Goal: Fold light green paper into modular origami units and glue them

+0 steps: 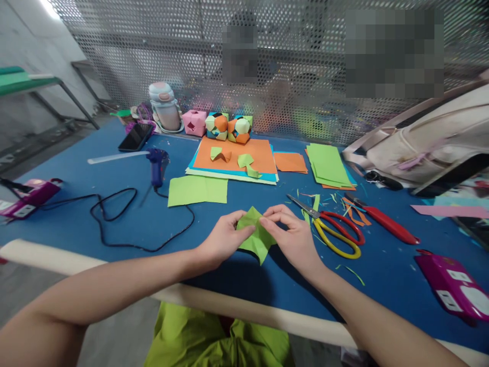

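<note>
A creased piece of light green paper (260,242) is held between both hands above the front part of the blue table. My left hand (225,237) pinches its left side, thumb lying across the near face. On the other side, my right hand (292,234) grips the upper right edge with thumb and fingertips. Just right of that hand lie scissors (340,232) with red and yellow handles. A flat green sheet (198,190) with a crease rests beyond my left hand. Folded green and orange pieces (248,165) sit on a stack of orange paper (260,150).
A blue hot glue gun (156,168) trails a black cord on the left. Folded paper cubes (217,126) and a bottle (165,107) stand at the back. Rightward are green sheets (328,165), a red-handled cutter (393,224), paper scraps, a purple power strip (453,285) and a bag (428,137).
</note>
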The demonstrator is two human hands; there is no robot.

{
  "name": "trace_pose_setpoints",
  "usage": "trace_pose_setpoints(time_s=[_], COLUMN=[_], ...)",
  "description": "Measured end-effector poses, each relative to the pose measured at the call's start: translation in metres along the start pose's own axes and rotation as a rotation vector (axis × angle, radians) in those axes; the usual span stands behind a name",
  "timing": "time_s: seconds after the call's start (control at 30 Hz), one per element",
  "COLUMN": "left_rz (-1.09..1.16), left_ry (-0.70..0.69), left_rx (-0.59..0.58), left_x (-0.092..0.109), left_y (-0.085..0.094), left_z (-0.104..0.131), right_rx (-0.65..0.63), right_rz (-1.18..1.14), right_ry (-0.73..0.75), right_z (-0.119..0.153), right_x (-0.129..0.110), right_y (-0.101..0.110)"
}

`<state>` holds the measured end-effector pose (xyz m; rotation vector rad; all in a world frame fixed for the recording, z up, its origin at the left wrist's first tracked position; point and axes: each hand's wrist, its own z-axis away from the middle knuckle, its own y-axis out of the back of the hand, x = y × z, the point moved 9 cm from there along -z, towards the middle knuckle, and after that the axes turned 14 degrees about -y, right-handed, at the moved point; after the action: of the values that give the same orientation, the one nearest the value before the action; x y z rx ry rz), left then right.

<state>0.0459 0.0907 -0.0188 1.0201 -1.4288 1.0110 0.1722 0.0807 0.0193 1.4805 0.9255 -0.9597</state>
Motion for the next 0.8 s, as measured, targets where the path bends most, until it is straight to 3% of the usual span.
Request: trace_pose_setpoints(time_s=[0.13, 0.33, 0.8], left_rz=[0.071, 0.355, 0.442], left_ry=[0.036, 0.016, 0.085], left_rx=[0.027, 0.100, 0.034], left_x=[-0.003, -0.001, -0.007], left_y=[0.003, 0.008, -0.002], left_z=[-0.001, -0.007, -0.003], right_rx=[-0.001, -0.105, -0.048], right_rz=[-0.059, -0.164, -0.230], right_ry=[-0.035, -0.299, -0.301], right_z=[-0.002, -0.010, -0.008], right_x=[0.004, 0.041, 0.041], right_y=[0.004, -0.006, -0.002])
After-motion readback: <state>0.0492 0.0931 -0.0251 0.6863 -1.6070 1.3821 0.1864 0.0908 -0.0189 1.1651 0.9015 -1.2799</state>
